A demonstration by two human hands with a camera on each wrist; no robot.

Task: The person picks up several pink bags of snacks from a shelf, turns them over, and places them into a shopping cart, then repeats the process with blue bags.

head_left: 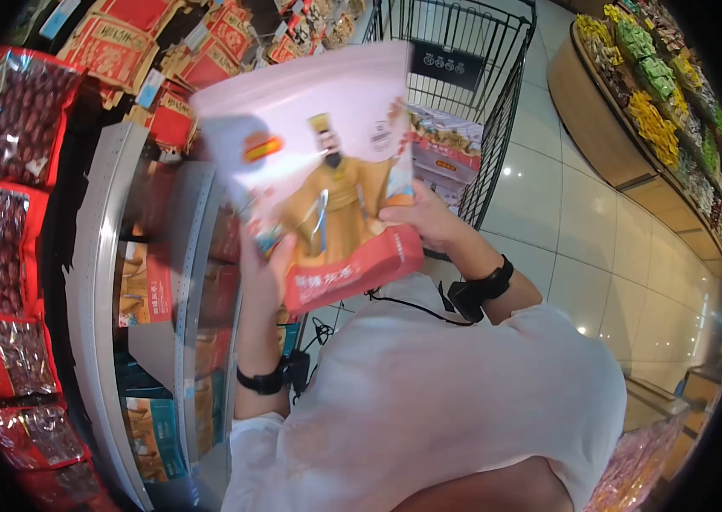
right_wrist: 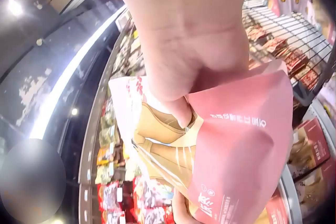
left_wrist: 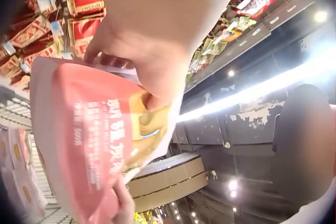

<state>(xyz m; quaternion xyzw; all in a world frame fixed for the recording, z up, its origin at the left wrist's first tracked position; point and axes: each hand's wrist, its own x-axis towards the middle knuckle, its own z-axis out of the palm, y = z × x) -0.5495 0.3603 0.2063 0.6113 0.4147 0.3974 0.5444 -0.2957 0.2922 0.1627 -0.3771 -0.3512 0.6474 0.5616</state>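
At far left, glossy red packets of dark dates [head_left: 15, 119] stack in a column beside a pale metal shelf edge [head_left: 92, 247]; past it, a teal-edged pack [head_left: 158, 431] sits low on a shelf. Next comes the left hand [head_left: 265, 271], its thumb on the front of the large pink pouch [head_left: 335, 183] and its fingers round the edge, grasping it. The pouch, printed with a robed figure, is held up before the person, blocking part of the shelves and the cart. The right hand [head_left: 431, 218] grips its other lower side. Beyond stands a wire shopping cart [head_left: 510, 115] with similar packs [head_left: 446, 143] inside, then, across the tiled floor [head_left: 540, 200], a curved wooden display [head_left: 593, 107] heaped with yellow and green packets [head_left: 655, 128].
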